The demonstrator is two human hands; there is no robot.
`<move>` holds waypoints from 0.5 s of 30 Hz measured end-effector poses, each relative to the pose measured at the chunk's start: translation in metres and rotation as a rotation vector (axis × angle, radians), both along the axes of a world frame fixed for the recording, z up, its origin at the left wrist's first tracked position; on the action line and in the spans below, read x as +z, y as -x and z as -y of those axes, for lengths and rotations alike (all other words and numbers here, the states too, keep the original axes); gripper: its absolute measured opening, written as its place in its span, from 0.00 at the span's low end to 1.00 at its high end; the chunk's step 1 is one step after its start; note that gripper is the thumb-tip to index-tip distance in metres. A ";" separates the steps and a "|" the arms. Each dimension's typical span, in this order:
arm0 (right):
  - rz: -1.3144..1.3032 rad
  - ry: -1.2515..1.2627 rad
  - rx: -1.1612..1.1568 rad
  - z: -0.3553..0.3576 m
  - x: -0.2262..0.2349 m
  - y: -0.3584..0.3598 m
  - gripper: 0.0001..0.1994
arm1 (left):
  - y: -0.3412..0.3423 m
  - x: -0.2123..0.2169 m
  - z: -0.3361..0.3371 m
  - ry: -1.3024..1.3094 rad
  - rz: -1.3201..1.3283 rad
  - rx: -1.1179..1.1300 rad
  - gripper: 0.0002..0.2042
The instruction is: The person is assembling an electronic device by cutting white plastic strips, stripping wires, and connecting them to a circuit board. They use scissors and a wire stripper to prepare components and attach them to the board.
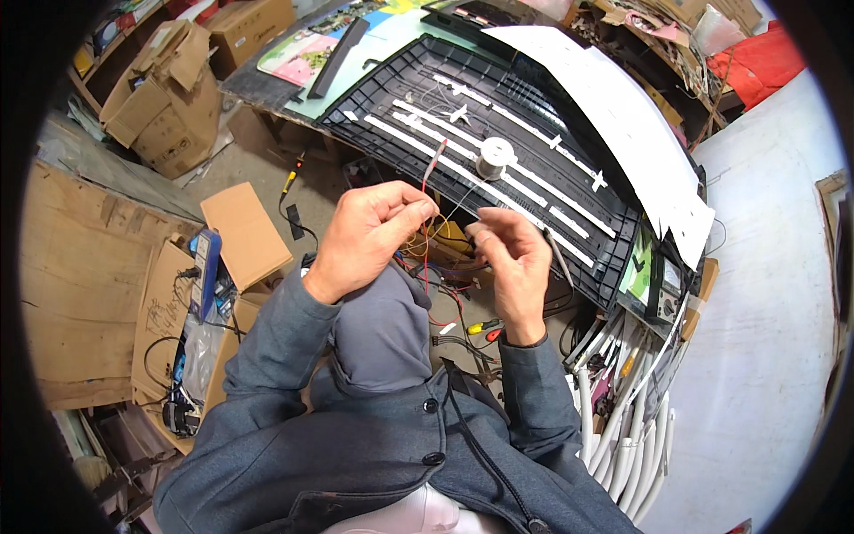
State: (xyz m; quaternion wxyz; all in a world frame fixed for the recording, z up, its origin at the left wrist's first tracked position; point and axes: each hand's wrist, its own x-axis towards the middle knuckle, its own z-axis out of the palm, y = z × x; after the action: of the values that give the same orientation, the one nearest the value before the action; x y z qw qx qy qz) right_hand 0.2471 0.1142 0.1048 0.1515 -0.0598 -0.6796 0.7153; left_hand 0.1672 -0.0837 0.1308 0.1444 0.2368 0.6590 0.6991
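My left hand [378,231] is closed, thumb and forefinger pinched at a thin red lead. That lead joins a slim red test probe [434,165] standing up above the fingertips, and its red wire hangs below. To the right, my right hand [516,258] has its fingers curled and thumb pressed in; whatever lies in the pinch is too small to make out. A thin grey strand runs down between the hands from near a spool of wire [492,160]. The spool rests on a black TV back panel [418,76] fitted with white LED strips [463,169].
A dark pen-shaped tool [559,255] lies beside my right hand. Tangled wires and a yellow-handled tool [483,327] are below. An open cardboard box [245,231] stands left, white tubes [636,454] lower right. A large white sheet [605,107] leans over the panel's far side.
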 end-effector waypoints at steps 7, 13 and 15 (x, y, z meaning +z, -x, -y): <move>0.060 0.343 0.279 0.022 -0.011 0.012 0.26 | -0.001 0.000 -0.001 0.003 0.053 -0.049 0.07; 0.035 0.429 0.286 0.024 -0.015 0.016 0.18 | -0.002 -0.004 -0.003 0.048 0.002 0.043 0.07; -0.014 0.391 0.220 0.029 -0.014 0.014 0.16 | -0.001 -0.004 -0.004 0.112 -0.044 0.083 0.07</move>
State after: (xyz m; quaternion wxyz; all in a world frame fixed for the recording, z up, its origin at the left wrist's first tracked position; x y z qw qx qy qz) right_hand 0.2327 0.0849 0.0911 0.0627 -0.0084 -0.5293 0.8461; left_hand 0.1686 -0.0799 0.1270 0.1139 0.2161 0.7093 0.6612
